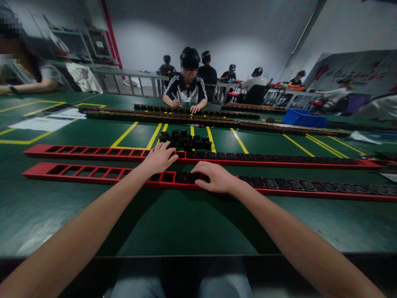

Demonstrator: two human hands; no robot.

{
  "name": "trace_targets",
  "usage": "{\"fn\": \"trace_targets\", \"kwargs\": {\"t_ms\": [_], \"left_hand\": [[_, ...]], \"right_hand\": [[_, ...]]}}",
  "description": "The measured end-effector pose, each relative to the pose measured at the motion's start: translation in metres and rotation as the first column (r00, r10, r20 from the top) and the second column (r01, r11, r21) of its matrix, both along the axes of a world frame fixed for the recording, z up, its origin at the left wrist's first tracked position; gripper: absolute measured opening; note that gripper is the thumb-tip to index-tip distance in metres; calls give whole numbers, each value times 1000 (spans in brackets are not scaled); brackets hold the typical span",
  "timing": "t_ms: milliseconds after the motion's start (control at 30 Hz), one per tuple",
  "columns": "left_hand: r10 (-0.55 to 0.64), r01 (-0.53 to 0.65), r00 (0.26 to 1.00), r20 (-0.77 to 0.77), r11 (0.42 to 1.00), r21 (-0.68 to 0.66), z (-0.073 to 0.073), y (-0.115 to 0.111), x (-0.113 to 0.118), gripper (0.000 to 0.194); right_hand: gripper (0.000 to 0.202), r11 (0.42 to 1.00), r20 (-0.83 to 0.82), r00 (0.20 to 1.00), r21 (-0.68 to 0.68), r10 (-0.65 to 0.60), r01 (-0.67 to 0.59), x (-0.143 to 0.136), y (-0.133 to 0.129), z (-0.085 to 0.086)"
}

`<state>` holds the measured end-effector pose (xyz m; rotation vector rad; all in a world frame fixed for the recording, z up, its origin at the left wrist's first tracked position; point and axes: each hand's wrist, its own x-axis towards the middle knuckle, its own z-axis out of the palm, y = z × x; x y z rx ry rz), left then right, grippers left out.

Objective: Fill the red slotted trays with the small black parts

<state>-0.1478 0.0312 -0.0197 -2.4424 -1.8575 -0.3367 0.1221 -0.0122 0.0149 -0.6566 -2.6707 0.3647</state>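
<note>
Two long red strips with rows of square openings lie across the green table, the far strip [97, 151] and the near strip [97, 174]. Black socket modules [270, 183] fill their right-hand parts, while the left openings are bare. My left hand [160, 158] reaches over the far strip with its fingers spread, just short of a pile of loose black modules [198, 143]. On the near strip my right hand [215, 176] curls its fingers and thumb around a black module at the end of the filled row. The hand partly hides that module.
Behind the pile run long dark strips [171, 117], with a blue bin [303, 118] at the right. White papers [49, 121] lie at the left. Across the table a person [186, 86] works with a pen; another person [20, 72] sits at the left.
</note>
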Motion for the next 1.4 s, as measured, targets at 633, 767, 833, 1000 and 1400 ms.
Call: {"fn": "trace_targets", "kwargs": {"t_ms": [633,767,833,1000,1400], "left_hand": [[166,-166,986,-5,983,-79,0,5,-2,69],[160,-161,987,-26,983,-91,2,10,-4,67],[158,-161,987,-40,982,-102,2,11,-4,66],[176,-185,981,-77,973,-135,5,13,-2,68],[184,-187,982,-34,977,-100,7,7,3,65]], "right_hand": [[27,1000,10,1000,10,-2,2,0,0,0],[28,1000,15,1000,12,-5,5,0,1,0],[29,1000,11,1000,10,-3,3,0,2,-1],[27,1000,-10,1000,8,3,-3,0,3,-2],[27,1000,-23,1000,-17,0,0,1,4,-2]]}}
